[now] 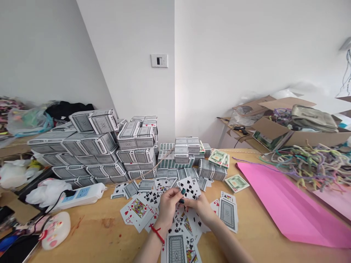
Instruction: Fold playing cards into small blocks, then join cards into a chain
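Two hands meet over the middle of the wooden table (pixel 109 233), and between them they hold a small fan of playing cards (pixel 189 188) face up, black spade pips showing. The left hand (pixel 167 208), with a red string at its wrist, has its fingers (pixel 173 194) curled and pinched on the fan's lower left edge. The right hand (pixel 201 208) closes on the fan from below and to the right, its dark-painted fingertips pressed against the card faces. Neither hand is open; both are shut on the same few cards.

The fan rises from the fingers up and away from the person, leaning a little right, so its long axis runs roughly from the hands toward the stacked card boxes (pixel 93 149) at the back. The hands sit about level, and neither is clearly nearer to the fan than the other.

Directly below and around the hands lies a scatter of loose cards (pixel 137 212), some face up, some showing their grey patterned backs; one face-down card (pixel 228 213) lies just right of the right wrist. A white power strip (pixel 82 195) lies to the left, well apart from the hands, and a pink paper sheet (pixel 285 208) covers the table to the right, beside a tangle of coloured yarn (pixel 309 160).
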Available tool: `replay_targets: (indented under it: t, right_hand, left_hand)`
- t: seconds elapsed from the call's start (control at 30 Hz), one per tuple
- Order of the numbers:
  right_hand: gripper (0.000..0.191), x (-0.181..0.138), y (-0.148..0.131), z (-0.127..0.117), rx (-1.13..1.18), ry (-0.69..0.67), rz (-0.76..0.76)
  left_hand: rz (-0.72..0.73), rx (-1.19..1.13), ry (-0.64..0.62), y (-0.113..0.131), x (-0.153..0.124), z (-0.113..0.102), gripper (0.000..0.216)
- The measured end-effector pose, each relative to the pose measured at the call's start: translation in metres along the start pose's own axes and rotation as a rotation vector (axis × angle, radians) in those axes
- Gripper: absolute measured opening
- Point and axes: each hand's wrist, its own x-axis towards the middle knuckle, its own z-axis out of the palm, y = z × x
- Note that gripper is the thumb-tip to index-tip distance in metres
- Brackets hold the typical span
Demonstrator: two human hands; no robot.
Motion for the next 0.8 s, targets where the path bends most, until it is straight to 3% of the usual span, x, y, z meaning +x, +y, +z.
replay_targets:
  t: [0.23,0.8]
  right_hand:
    - [0.016,-0.002,-0.005,0.003,-0.040,-0.023,0.089]
    - [0.016,-0.001,0.001,-0.001,0.029,-0.053,0.175]
  left_hand:
    - [-0.055,-0.048,-0.014,0.007,0.000,-0.006,0.022]
    - [-0.017,0.049,0.099,0.012,0.007,-0.015,0.020]
